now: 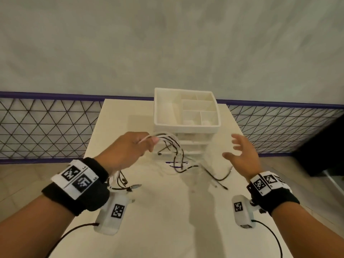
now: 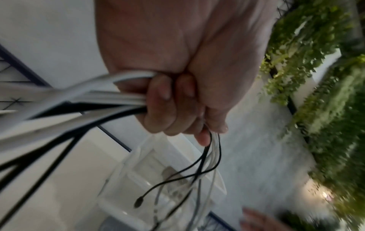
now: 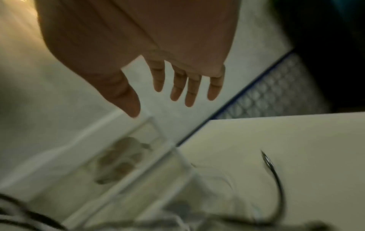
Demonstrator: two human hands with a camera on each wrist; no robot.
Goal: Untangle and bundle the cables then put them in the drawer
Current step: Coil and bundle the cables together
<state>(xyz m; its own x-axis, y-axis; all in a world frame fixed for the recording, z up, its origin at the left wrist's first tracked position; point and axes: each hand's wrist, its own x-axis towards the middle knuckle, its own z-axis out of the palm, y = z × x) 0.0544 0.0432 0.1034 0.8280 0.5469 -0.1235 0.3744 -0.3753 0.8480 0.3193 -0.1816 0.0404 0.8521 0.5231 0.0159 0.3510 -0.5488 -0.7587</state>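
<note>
Several white and black cables (image 1: 168,144) are clenched in the left hand (image 1: 128,149), raised just in front of the drawer unit (image 1: 186,116); loose ends trail onto the table (image 1: 167,211) before it. Right of the unit, the right hand (image 1: 242,155) hovers with fingers spread, holding nothing

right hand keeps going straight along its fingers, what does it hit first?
Probably the white drawer organizer. The open right hand points forward and inward over the table, apart from the cables the left hand grips. Depth is unclear; it might pass beside.
</note>
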